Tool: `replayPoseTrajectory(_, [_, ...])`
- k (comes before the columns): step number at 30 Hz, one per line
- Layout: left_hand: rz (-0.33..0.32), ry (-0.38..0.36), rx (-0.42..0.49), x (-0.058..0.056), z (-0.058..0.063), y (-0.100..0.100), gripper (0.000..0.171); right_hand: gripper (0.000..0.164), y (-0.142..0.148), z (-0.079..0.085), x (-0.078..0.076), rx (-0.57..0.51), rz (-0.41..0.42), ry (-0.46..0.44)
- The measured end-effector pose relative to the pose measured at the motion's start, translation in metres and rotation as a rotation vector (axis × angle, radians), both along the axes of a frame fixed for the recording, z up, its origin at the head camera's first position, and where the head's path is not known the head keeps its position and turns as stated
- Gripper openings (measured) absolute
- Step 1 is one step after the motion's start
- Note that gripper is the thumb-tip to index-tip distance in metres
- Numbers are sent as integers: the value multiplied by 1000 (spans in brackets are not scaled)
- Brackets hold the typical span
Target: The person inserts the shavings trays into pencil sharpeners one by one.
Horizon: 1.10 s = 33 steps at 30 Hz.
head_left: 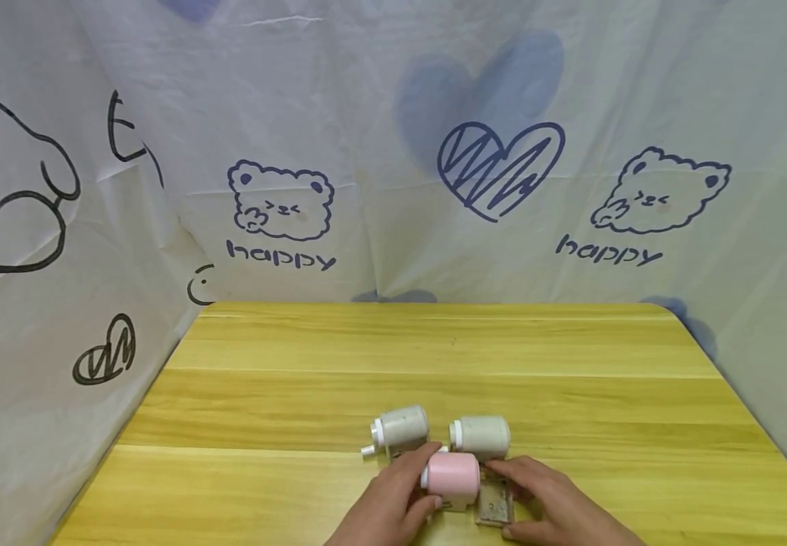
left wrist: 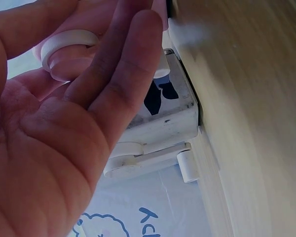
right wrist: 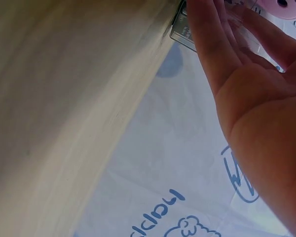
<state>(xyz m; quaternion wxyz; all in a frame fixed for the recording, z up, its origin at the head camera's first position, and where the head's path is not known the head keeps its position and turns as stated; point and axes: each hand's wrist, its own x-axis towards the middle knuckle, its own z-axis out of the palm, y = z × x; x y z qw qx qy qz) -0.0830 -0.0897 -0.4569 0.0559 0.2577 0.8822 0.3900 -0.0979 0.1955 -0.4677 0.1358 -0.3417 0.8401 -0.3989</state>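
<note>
A pink hand-crank pencil sharpener [head_left: 453, 474] stands near the table's front edge. My left hand [head_left: 393, 497] grips it at its crank side, thumb in front and fingers behind. In the left wrist view the left hand [left wrist: 54, 133] partly covers its white ring [left wrist: 71, 40]. My right hand [head_left: 550, 500] holds a clear box, apparently a drawer [head_left: 494, 502], at the pink sharpener's right side, thumb at the near end and fingers at the far end. Behind are two white sharpeners, one at left [head_left: 403, 426] and one at right [head_left: 485, 436], their lower parts partly hidden.
The wooden table [head_left: 264, 409] reaches back to a white curtain [head_left: 380, 136] with bear and heart drawings. The left white sharpener's crank handle [head_left: 368, 451] sticks out to the left, close to the left hand's fingers.
</note>
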Motion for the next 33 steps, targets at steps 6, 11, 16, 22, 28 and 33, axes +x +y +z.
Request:
replayPoseTrajectory(6, [-1,7,15,0,-1,0,57,71,-1,2,0,15,-10,-50])
replayPoseTrajectory(11, [-9,13,23,0,-1,0,58,71,-3,3,-1,7,5,-59])
replayPoseTrajectory(16, [-12,21,16,1,0,0,58,71,-2,0,-3,-7,49,-36])
replayPoseTrajectory(22, [-12,19,14,1,1,-1,58,69,-2,-2,-3,1,86,21])
replayPoseTrajectory(28, [-11,38,13,1,1,0,58,68,-7,-3,-2,-9,121,67])
replayPoseTrajectory(33, [-9,39,7,1,1,0,58,69,-10,-3,-2,-10,123,91])
